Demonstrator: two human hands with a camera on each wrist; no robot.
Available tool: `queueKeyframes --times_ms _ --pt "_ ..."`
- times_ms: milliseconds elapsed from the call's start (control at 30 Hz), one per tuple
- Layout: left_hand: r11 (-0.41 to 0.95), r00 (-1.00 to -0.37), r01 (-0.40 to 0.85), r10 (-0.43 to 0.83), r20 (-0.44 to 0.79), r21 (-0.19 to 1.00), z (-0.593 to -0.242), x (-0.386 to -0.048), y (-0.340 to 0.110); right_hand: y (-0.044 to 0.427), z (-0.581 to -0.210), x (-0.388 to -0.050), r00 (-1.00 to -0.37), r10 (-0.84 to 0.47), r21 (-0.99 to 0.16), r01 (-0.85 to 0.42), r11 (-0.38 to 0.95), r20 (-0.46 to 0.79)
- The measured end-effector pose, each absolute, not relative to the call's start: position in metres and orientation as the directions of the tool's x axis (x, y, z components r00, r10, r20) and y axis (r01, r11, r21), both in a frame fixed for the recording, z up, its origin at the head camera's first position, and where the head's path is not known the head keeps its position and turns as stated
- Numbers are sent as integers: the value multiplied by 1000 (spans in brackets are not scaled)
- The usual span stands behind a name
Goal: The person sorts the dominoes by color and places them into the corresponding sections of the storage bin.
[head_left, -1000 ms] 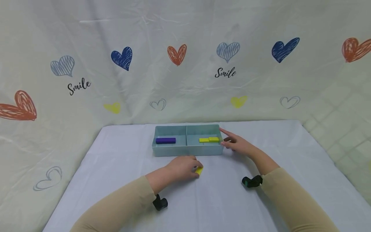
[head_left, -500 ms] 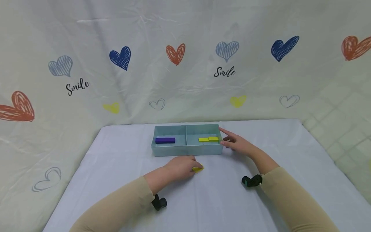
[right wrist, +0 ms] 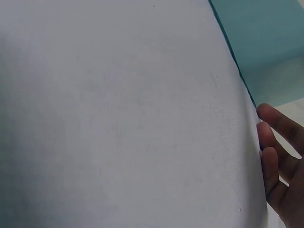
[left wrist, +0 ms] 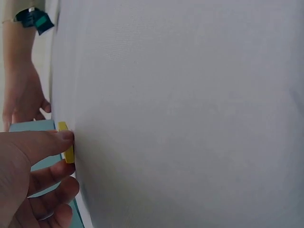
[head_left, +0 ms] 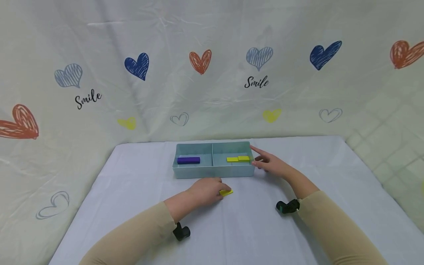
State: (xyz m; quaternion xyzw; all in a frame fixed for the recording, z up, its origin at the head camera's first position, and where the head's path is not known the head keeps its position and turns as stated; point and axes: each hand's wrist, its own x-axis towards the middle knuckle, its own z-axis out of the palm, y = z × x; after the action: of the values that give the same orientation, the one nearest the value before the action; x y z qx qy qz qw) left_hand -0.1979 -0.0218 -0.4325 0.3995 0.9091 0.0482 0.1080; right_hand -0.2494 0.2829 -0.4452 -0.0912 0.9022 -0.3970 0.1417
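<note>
My left hand [head_left: 205,191] is just in front of a two-compartment blue-green box [head_left: 198,173]. It pinches a small flat yellow block [head_left: 226,193], which the left wrist view shows between thumb and forefinger [left wrist: 69,155]. At the box's right end, my right hand [head_left: 274,165] touches the wall with its fingers spread, the forefinger reaching toward the back corner. Inside the right compartment lie two yellow pieces [head_left: 243,158], end to end or slightly overlapping. A purple bar-shaped block [head_left: 188,160] lies in the left compartment.
A white cloth [head_left: 245,224] covers the table. Behind it hangs a pale curtain [head_left: 218,99] printed with hearts and "Smile". Each wrist carries a small black camera, such as the right wrist camera [head_left: 288,207].
The yellow block in my left hand has turned from a raised, tilted position to lying flatter. The right hand stays against the box, and the pieces inside have not moved.
</note>
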Motion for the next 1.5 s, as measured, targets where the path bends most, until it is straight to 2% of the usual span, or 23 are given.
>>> queueKeyframes --times_ms 367,633,867,1200,1500 --pt "671 -653 724 742 -153 161 -430 -198 -24 281 -441 -247 -943 -276 -746 -47 664 -187" --pt "670 -654 713 742 -148 207 -432 -200 -26 281 -444 -247 -941 -278 -751 -42 659 -191" --pt "636 -641 736 765 -60 233 -426 -203 -29 281 -443 -247 -943 -278 -749 -50 661 -183" --pt "663 -709 668 705 20 337 -403 -211 -38 282 -445 -248 -942 -285 -752 -58 656 -176" --pt "689 -746 637 664 50 345 -382 -227 -34 282 -445 -248 -941 -293 -751 -69 657 -169"
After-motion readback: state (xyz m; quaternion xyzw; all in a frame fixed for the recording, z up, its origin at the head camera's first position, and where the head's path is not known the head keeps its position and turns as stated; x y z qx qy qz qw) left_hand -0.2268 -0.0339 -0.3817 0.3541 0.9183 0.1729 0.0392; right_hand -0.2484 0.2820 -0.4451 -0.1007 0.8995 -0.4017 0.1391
